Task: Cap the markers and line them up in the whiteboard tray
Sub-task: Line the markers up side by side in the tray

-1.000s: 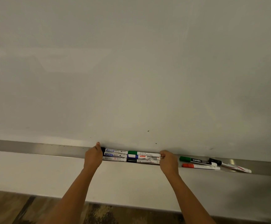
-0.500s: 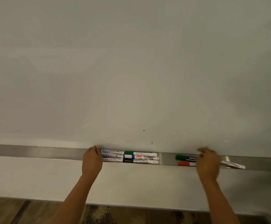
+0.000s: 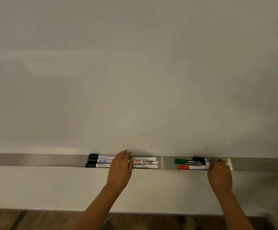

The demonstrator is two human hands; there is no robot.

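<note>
Left hand: fingers straight and together, palm down, laid flat across the middle of the left cluster of markers; it grips nothing. Right hand: fingertips bent onto the right ends of the right cluster; cannot tell whether it pinches or only pushes.

Left cluster: three rows lying lengthwise in the steel tray, packed side by side. Left of the hand, three black caps. The far DOMS marker and the middle DOMS marker show "DOMS" in blue, upside down; print on the near black-capped marker is too small to read. Right of the hand, the green-capped marker lies in the far row. The middle barrel reads "WHITEBOARD MARKER" beside a red logo. The near barrel is unreadable.

Right cluster, well apart to the right, same tray: the camlin marker, green cap, black barrel, "camlin" in white; the red-capped marker just nearer; a short black marker at the far side, against the whiteboard
</note>
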